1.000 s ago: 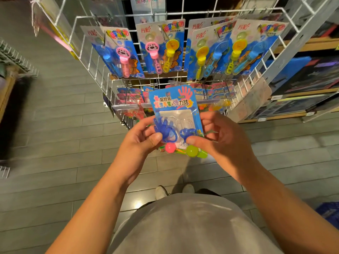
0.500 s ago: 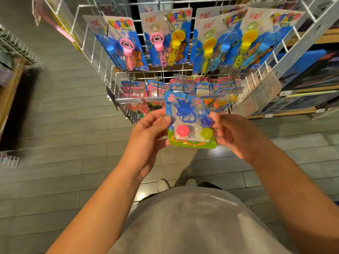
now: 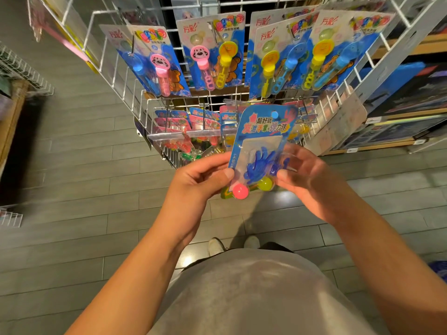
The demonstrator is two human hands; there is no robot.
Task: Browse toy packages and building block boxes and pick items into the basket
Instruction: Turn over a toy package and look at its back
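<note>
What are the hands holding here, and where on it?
Both hold one blue toy card: left hand pinches its lower left edge, right hand its lower right edge.

A white wire display rack (image 3: pixel 116 68) is standing on a grey plank floor (image 3: pixel 72 165) and carrying the goods. Along its upper rail, blue bubble wand cards (image 3: pixel 212 52) are hanging side by side on hooks, each showing pink, yellow or blue wands. On the lower rail, smaller toy cards (image 3: pixel 183 122) are hanging in tight rows behind a clear plastic strip (image 3: pixel 179 135). At the rack's right edge, wooden shelves (image 3: pixel 396 139) are holding dark flat boxes (image 3: pixel 411 93). Two shoes (image 3: pixel 232 245) are resting on the floor.
</note>
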